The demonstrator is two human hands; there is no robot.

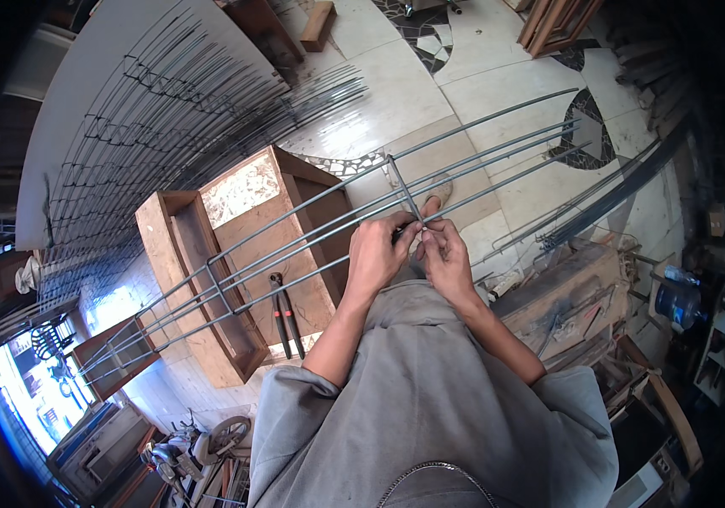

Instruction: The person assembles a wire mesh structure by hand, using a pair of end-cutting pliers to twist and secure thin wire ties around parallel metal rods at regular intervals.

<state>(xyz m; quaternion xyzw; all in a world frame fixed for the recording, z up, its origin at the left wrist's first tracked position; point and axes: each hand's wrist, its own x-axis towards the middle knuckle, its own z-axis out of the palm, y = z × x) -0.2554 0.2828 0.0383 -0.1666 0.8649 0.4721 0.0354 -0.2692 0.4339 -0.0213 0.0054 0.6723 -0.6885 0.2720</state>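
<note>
A long cage of thin steel bars (320, 222) runs across in front of me, joined by square stirrups (405, 188). At the stirrup's near corner, both hands meet on the nearest bar. My left hand (377, 252) is closed around that bar, thumb and fingertips at the joint. Close beside it, my right hand (449, 264) pinches at the same corner; what its fingers hold is too small to make out. Tower pincers (284, 315) with red and black handles lie on the wooden cabinet (248, 222), under the bars and left of my hands.
Many finished bar cages (168, 110) are stacked at the upper left. Loose dark rods (625, 182) lie along the right. A wooden bench (561, 296) with scraps stands at the right, near a blue water jug (675, 306). My shoe (438, 190) shows beyond the hands.
</note>
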